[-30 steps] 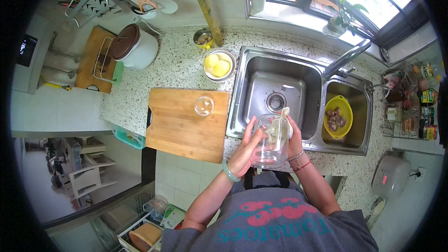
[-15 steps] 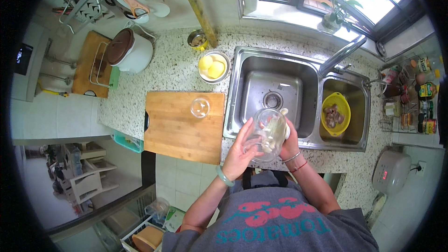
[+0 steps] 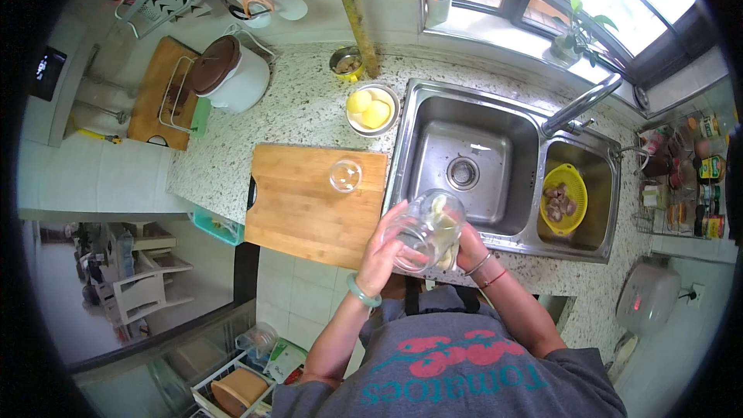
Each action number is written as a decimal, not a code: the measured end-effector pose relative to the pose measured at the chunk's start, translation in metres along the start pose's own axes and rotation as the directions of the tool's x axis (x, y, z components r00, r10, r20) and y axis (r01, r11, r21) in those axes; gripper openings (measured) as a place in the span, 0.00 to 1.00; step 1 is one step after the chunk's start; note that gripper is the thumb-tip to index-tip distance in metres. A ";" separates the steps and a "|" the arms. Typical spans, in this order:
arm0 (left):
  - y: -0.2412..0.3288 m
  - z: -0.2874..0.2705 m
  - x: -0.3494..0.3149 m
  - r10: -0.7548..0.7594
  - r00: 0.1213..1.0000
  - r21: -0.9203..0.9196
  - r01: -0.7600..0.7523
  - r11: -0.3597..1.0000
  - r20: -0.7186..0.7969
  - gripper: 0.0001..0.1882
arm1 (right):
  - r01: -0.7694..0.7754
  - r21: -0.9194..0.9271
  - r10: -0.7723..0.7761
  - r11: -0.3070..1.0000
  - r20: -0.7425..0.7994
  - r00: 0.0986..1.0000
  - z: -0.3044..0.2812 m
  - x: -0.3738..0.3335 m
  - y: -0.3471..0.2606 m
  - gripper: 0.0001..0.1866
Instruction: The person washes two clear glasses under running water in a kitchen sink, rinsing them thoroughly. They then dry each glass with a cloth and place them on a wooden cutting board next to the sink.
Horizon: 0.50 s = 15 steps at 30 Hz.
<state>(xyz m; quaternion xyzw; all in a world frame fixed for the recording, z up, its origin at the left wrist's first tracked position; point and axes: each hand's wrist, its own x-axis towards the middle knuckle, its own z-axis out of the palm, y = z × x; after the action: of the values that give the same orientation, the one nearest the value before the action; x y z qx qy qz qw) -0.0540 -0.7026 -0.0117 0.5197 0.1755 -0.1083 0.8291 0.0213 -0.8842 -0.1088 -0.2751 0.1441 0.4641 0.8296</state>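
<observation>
Just above the near edge of the sink, I hold a clear glass jar (image 3: 414, 228) tilted over. My left hand (image 3: 378, 263) is wrapped round its left side, thumb and fingers against the glass. On the opposite side is my right hand (image 3: 470, 251), closed, its fingers partly hidden behind the jar. A pale, whitish thing (image 3: 447, 257) shows by those fingers and through the glass; I cannot make out its kind. On the wooden cutting board (image 3: 309, 220) to the left lies a small, round, clear lid or dish (image 3: 345, 176).
Beyond the board stands a white bowl (image 3: 371, 135) of peeled yellow potatoes, with a small yellow-and-metal cup (image 3: 347, 76) behind it. The double steel sink (image 3: 503, 128) holds a yellow basket (image 3: 581, 201) of brownish meat pieces. Its tap (image 3: 580, 104) arches at the back.
The jar has shifted slightly left in the view and turned in my hands. My right hand has moved lower, further behind the glass. The whole view has swung a little.
</observation>
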 end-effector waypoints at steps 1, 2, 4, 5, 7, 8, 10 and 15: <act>0.004 -0.004 -0.003 -0.008 0.999 -0.014 0.007 1.000 -0.049 0.34 | 0.012 -0.054 -0.016 0.998 -0.069 0.998 0.005 0.003 0.002 0.18; 0.008 -0.008 -0.007 -0.016 0.995 -0.030 0.013 0.999 -0.098 0.35 | 0.020 -0.108 -0.034 0.994 -0.136 0.990 0.013 0.007 0.009 0.19; 0.016 -0.023 -0.013 -0.039 0.986 -0.030 0.035 0.999 -0.161 0.34 | 0.037 -0.231 -0.087 0.972 -0.210 0.974 0.032 0.011 0.019 0.21; 0.019 -0.033 -0.017 -0.040 0.977 -0.026 0.036 0.999 -0.208 0.33 | 0.021 -0.243 -0.072 0.970 -0.201 0.977 0.034 0.014 0.027 0.21; 0.027 -0.053 -0.024 -0.034 0.952 -0.013 0.032 0.999 -0.304 0.32 | -0.008 -0.268 -0.041 0.963 -0.175 0.984 0.043 0.023 0.040 0.23; 0.032 -0.061 -0.027 0.007 0.937 -0.011 -0.011 1.000 -0.350 0.30 | -0.028 -0.294 -0.038 0.955 -0.215 0.976 0.047 0.027 0.045 0.26; 0.041 -0.082 -0.032 0.024 0.917 0.015 -0.020 1.000 -0.399 0.31 | 0.023 -0.416 -0.122 0.909 -0.212 0.970 0.046 0.042 0.060 0.31; 0.056 -0.132 -0.033 0.046 0.855 0.061 -0.017 0.998 -0.517 0.31 | 0.069 -0.583 -0.141 0.810 -0.080 0.987 0.083 0.064 0.085 0.40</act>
<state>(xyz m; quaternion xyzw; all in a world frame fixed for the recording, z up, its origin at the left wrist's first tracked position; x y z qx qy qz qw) -0.0875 -0.5596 -0.0053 0.5546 0.3805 0.0442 0.7387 -0.0190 -0.7557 -0.1012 -0.5486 0.0303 0.4219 0.7212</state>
